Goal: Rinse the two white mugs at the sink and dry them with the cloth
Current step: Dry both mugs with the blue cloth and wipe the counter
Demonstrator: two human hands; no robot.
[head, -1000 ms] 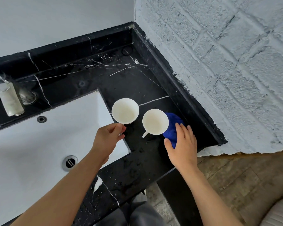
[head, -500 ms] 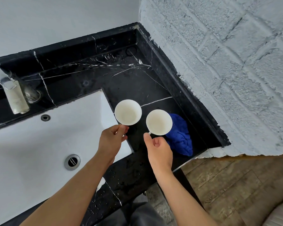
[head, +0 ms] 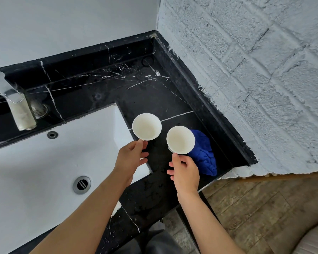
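Observation:
Two white mugs stand upright on the black marble counter (head: pixel 154 191) to the right of the sink. My left hand (head: pixel 129 159) grips the handle of the left mug (head: pixel 146 126), which sits at the sink's right edge. The handle of the right mug (head: pixel 180 139) is pinched in my right hand (head: pixel 185 171). Both handles are hidden by my fingers. A crumpled blue cloth (head: pixel 203 153) lies on the counter just right of the right mug, partly behind it.
The white rectangular sink (head: pixel 35 171) with a drain (head: pixel 81 184) fills the left. A chrome faucet (head: pixel 17 105) stands at its back left. A white brick wall (head: pixel 255 79) borders the counter on the right; wooden floor lies below it.
My right hand has left the blue cloth and moved left to take the right mug's handle. My left hand stays on the left mug's handle.

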